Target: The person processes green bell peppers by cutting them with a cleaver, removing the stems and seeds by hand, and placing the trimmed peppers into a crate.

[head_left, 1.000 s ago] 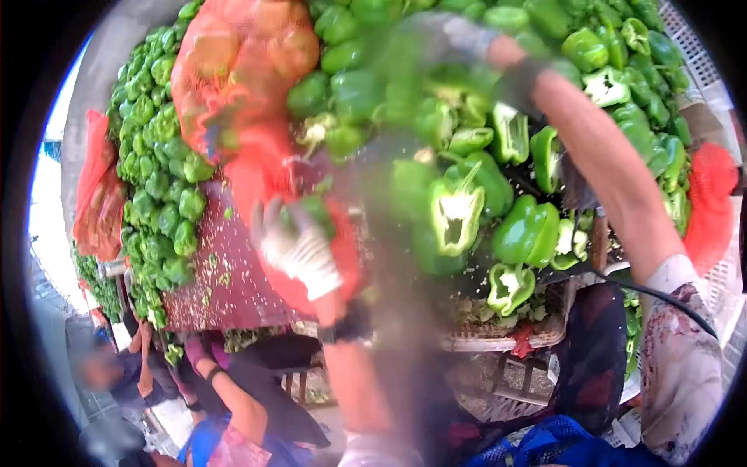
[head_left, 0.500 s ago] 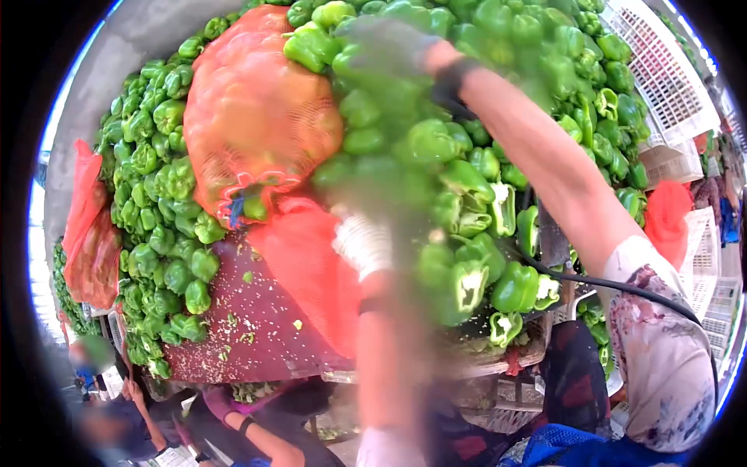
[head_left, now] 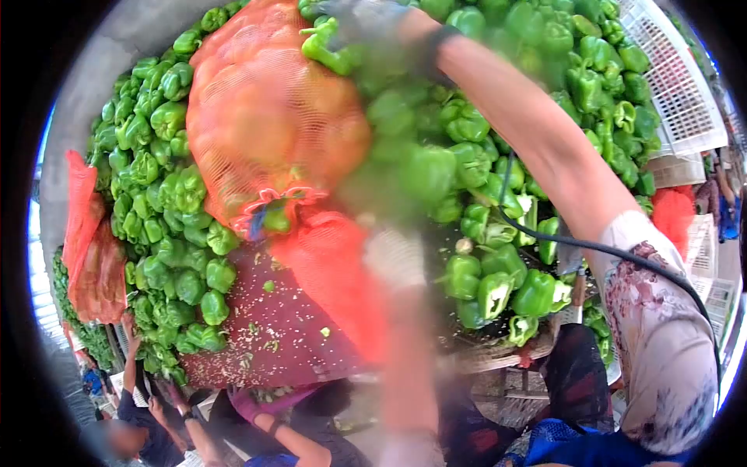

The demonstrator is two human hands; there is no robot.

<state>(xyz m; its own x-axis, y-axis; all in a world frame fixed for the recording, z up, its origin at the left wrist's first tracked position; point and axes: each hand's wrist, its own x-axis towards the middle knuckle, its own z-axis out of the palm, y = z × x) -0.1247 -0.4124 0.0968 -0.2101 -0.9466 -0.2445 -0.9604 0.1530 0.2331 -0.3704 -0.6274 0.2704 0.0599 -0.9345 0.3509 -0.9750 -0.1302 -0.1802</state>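
My right hand [head_left: 366,19], in a pale grey glove, reaches to the top of the pile of green peppers [head_left: 459,117], beside a light green pepper [head_left: 325,47]. Its fingers are blurred. My left hand [head_left: 393,253], in a white glove, is next to the loose end of the red mesh sack [head_left: 276,117]. A smear across the view hides its fingers. The sack is full and tied with something blue. Cut peppers with white insides [head_left: 495,294] lie below the pile, near the table's front edge.
Another green pepper heap [head_left: 167,194] lies left of the sack. Seeds and scraps dot the dark red tabletop [head_left: 272,327]. A second red sack [head_left: 97,265] stands far left. White crates [head_left: 677,86] are at the right. A black cable [head_left: 599,247] crosses my right arm. Other people sit lower left.
My right hand has moved up and left to the top of the pile. My left hand has let go of the green pepper it had. The full sack shows more fully.
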